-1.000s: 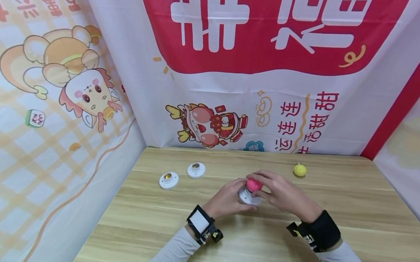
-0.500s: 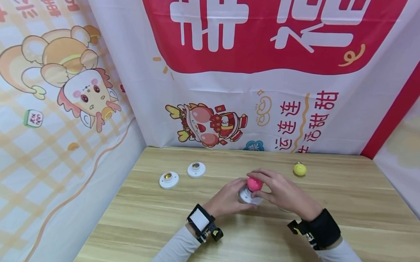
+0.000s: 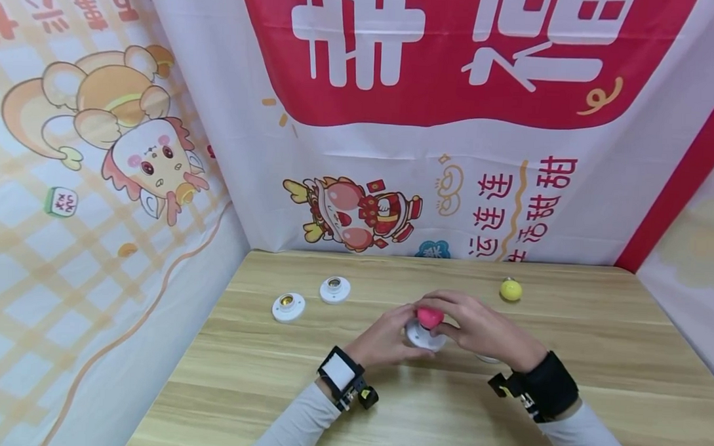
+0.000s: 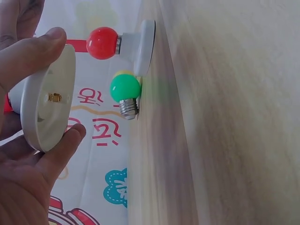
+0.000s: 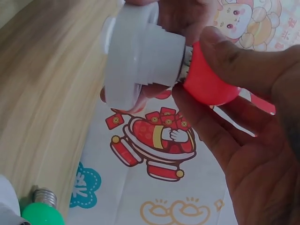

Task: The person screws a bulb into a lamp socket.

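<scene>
My left hand (image 3: 382, 339) grips a round white lamp holder (image 3: 421, 338) by its rim, raised off the table. In the left wrist view, the hollow underside of this lamp holder (image 4: 55, 97) shows a brass contact. My right hand (image 3: 486, 329) pinches a red light bulb (image 3: 430, 317), pinkish in the head view, between thumb and fingers. From the right wrist, the bulb (image 5: 208, 82) lines up with the socket neck (image 5: 164, 56), and part of its metal screw base shows at the opening.
Two bare lamp holders, one nearer (image 3: 288, 307) and one farther (image 3: 334, 290), lie at the left. A yellow bulb (image 3: 511, 290) rests at the back right. In the left wrist view, a green bulb (image 4: 125, 88) lies near another holder (image 4: 146, 47) fitted with a red bulb (image 4: 102, 43). Printed cloth hangs behind the table.
The right hand's fingers have shifted slightly round the bulb and cover more of its top. Both hands and the lamp holder stay in nearly the same place.
</scene>
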{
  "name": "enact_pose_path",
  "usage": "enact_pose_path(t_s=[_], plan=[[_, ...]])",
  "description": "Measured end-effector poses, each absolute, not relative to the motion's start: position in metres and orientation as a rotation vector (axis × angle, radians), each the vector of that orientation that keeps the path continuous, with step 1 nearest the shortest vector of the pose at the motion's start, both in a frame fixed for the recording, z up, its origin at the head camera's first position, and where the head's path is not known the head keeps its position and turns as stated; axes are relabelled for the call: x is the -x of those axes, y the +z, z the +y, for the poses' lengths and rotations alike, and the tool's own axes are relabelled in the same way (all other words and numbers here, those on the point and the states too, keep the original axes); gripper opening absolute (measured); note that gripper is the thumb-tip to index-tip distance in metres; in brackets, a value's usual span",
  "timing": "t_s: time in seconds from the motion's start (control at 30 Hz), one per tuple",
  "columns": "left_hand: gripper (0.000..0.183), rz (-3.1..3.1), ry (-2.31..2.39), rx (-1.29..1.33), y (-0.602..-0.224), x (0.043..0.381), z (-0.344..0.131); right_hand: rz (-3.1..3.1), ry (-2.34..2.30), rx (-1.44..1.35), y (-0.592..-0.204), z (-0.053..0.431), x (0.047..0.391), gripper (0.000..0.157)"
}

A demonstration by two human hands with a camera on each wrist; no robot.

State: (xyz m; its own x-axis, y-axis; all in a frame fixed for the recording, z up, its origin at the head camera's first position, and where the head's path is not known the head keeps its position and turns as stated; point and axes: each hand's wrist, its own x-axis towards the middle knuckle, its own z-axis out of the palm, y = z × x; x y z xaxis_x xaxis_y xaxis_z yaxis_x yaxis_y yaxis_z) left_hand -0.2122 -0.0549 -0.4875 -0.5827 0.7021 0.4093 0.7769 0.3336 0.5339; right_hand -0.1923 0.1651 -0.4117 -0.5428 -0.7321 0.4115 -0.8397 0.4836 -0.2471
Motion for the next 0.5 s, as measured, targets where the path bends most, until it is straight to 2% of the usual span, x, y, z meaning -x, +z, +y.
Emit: enact_pose_path(t_s=[0.2,0.5], plan=[[0.078,-2.441,-1.05,1.36,-0.4868,0.2104,-0.051,-2.447,0.628,-1.316,-0.4158,0.1655,0.1932,0.049],[0.077,-2.485,-1.104,1.245,-0.4875,0.2048,-0.0461,-2.453,0.56,-1.19,-0.4201,0.1643,0.1896,0.048]])
